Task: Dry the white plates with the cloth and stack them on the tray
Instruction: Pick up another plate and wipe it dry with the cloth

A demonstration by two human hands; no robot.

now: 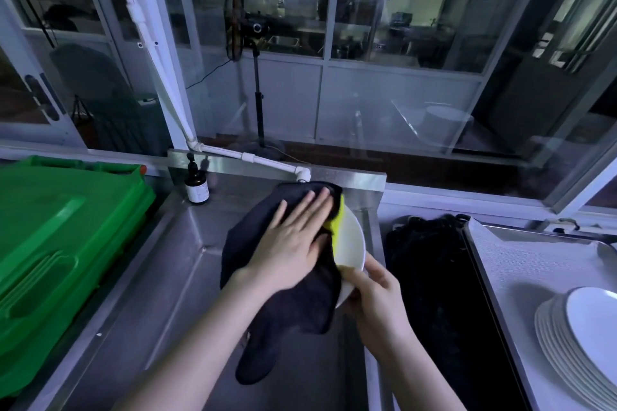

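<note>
A white plate (351, 243) is held tilted over the steel sink (173, 264). A dark cloth (300, 310) with a yellow-green underside covers most of its face and hangs down below it. My left hand (293, 240) lies flat on the cloth with straight fingers, pressing it against the plate. The plate's lower right rim is gripped by my right hand (370, 294), thumb on the front. At the far right, a stack of several white plates (581, 344) sits on a steel tray (500, 264) lined with white cloth.
A green plastic crate (56, 243) stands left of the sink. A dark pump bottle (197, 183) sits at the sink's back corner beside a white pipe (260, 160). A black basin (437, 294) lies between sink and tray. Glass windows rise behind.
</note>
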